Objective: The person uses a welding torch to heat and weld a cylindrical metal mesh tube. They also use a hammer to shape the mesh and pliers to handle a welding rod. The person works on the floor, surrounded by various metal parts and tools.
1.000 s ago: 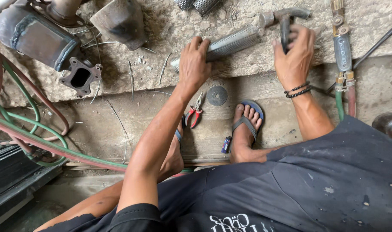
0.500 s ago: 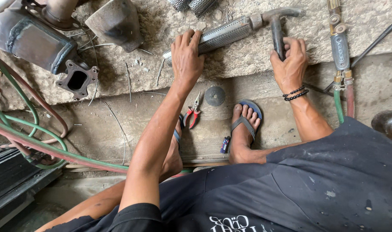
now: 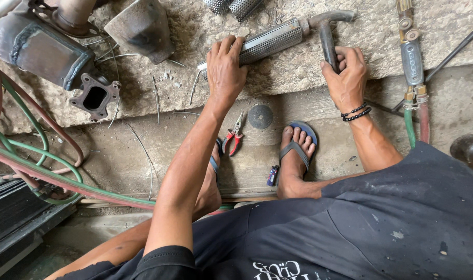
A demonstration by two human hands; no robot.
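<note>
Here, both hands on perforated tube (image 3: 270, 41) and hammer (image 3: 327, 36) near slab edge (image 3: 278, 91)

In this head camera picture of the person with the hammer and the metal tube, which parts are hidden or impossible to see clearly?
- Head view: the left hand covers the near end of the perforated tube.
- Head view: the right hand hides the lower part of the hammer handle.
- Head view: the top edge cuts off two more perforated pieces.
- Head view: the left forearm hides most of the left sandal.
- Head view: the small lighter is too small for detail.
</note>
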